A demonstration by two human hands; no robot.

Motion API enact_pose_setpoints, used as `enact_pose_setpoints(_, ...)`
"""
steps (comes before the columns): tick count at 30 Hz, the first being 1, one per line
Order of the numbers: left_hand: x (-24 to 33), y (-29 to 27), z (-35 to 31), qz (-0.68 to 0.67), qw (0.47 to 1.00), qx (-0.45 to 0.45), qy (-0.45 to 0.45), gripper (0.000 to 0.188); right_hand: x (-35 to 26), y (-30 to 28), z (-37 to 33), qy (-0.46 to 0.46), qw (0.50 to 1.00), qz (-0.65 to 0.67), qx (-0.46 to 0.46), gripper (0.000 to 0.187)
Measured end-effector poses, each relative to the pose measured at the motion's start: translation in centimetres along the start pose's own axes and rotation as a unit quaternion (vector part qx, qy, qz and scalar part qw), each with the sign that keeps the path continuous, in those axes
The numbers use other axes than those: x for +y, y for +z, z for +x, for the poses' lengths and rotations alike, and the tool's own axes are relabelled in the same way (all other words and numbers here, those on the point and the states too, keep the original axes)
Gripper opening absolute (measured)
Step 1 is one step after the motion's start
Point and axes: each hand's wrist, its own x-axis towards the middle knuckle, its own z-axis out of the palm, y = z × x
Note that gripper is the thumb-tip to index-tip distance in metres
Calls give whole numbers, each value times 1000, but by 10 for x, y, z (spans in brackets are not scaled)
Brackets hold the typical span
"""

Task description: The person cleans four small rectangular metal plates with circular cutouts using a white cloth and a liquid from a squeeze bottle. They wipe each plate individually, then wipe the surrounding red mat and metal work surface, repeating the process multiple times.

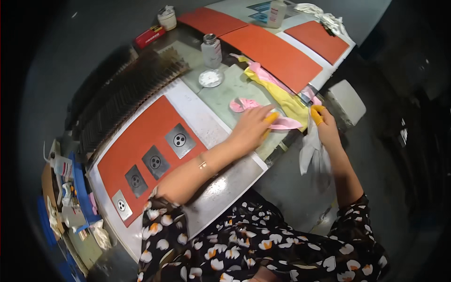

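My left hand (255, 126), with yellow covers on its fingertips, is curled over a pink cloth (287, 123) at the table's near right. Another part of the pink cloth shows beyond its knuckles. My right hand (326, 126), also with yellow fingertip covers, pinches a whitish cloth (311, 149) that hangs down past the table's edge, its lower end blurred. Between and beyond the hands lies a long yellow cloth (286, 101) with pink cloth along it. On a red-orange mat (149, 136) to the left, several square metal plates (156, 162) with round three-hole marks lie in a row.
A bottle with a metal top (211, 50) stands behind a small dish of white material (210, 78). Orange sheets (277, 54) cover the far table, with a clear bottle (276, 14) beyond. A dark ridged rack (131, 94) borders the mat. A white block (347, 101) stands at right.
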Motion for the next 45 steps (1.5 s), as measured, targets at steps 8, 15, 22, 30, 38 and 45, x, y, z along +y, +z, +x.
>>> enact_pose_setpoints(8, -46, 115, 60, -59, 995, 15, -83, 28, 17, 23, 29, 42, 894, -425, -134, 42)
enact_pose_setpoints(15, -49, 129, 68, -13, 993, 54, -101, 19, 1, -5, -3, 28, 892, -385, -237, 32)
enact_pose_setpoints(22, -8, 21, 6, -21, 995, 10, -97, 29, -106, 15, -15, -39, 962, 34, -268, 27)
enact_pose_setpoints(30, 86, -157, -216, 149, 918, -7, -367, 36, -182, 253, 17, -205, 845, -225, -440, 37)
enact_pose_setpoints(38, 116, -192, -282, 189, 870, 66, -451, 39, -173, 262, -26, -216, 780, -278, -517, 37)
enact_pose_setpoints(45, 116, -209, -302, 216, 852, 91, -469, 38, -233, 305, -29, -287, 815, -233, -446, 30)
